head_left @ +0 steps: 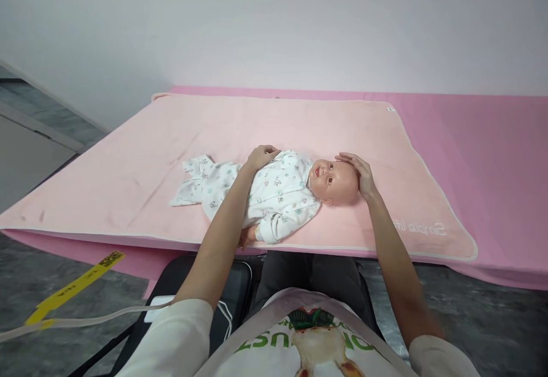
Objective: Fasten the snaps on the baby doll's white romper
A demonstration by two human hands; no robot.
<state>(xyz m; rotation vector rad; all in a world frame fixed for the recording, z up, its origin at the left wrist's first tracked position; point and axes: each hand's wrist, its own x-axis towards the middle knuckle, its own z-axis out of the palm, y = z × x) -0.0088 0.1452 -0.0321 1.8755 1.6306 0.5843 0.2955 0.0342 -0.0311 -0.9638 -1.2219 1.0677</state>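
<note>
A baby doll (329, 180) lies on its back in a white printed sleepsuit (280, 186), its head to the right and the empty-looking trouser ends to the left. My left hand (262, 157) lies over the doll's belly, fingers extended across the cloth and partly turned out of sight. Against the crown and forehead rests my right hand (360, 173), its fingers stretched along the head and the palm hidden. One small doll hand (248, 236) pokes from a sleeve near the table's front edge, under my left forearm.
Beneath the doll is a peach blanket (171, 132) with a pale border and lettering, spread on a pink-covered table (492, 166). A white wall (274, 29) stands behind. At front left are a black seat (235, 291), a cable (107, 315) and yellow tape (77, 286).
</note>
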